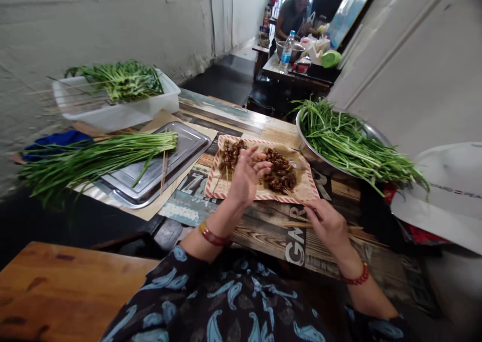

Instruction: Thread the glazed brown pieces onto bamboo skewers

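My left hand [246, 176] is over the middle of a shallow tray with a red-and-white striped rim [259, 197], palm turned to the right, fingers apart and slightly bent. It appears to hold nothing. Dark brown, glossy pieces [280, 171] lie heaped on the tray's right side. More brown pieces [230, 156], with thin sticks poking out, are at its left, partly behind my left hand. At the tray's lower right corner, my right hand [329, 224] pinches the end of a bamboo skewer [293, 196] that reaches into the right heap. Loose bamboo sticks [301, 225] lie just below on the table.
Left, long green chives [113, 156] lie over a metal tray [188, 136]. Behind them stands a white bin [124, 112] of greens and skewers. A steel bowl [318, 158] of greens is at right, beside a white chair back [448, 201]. A person [291, 15] sits at a farther table.
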`<state>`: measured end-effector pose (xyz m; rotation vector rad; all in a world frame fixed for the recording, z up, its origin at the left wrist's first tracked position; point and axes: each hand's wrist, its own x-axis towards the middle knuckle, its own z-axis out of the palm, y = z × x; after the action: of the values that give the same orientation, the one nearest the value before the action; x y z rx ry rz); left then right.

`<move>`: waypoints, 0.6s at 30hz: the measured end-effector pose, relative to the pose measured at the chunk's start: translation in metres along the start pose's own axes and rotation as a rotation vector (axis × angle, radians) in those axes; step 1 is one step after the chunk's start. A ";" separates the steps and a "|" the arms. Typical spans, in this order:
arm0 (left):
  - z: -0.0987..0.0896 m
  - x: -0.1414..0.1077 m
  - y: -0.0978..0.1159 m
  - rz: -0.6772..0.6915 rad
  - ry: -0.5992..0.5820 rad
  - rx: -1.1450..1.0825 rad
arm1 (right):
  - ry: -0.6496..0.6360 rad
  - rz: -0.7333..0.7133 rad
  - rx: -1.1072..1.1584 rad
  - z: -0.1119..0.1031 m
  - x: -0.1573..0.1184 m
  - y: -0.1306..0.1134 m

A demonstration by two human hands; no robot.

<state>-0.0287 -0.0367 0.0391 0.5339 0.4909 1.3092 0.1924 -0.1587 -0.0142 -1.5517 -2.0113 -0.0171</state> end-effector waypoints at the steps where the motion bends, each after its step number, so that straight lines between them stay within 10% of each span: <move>1: -0.005 0.003 0.007 0.033 0.003 0.016 | -0.014 0.023 0.002 0.000 -0.003 0.004; 18: -0.037 0.025 0.028 0.082 -0.013 0.590 | 0.045 0.062 -0.085 -0.002 -0.006 0.013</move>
<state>-0.0678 -0.0039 0.0264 1.0575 0.8594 1.2301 0.2056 -0.1604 -0.0195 -1.6515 -1.9489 -0.1136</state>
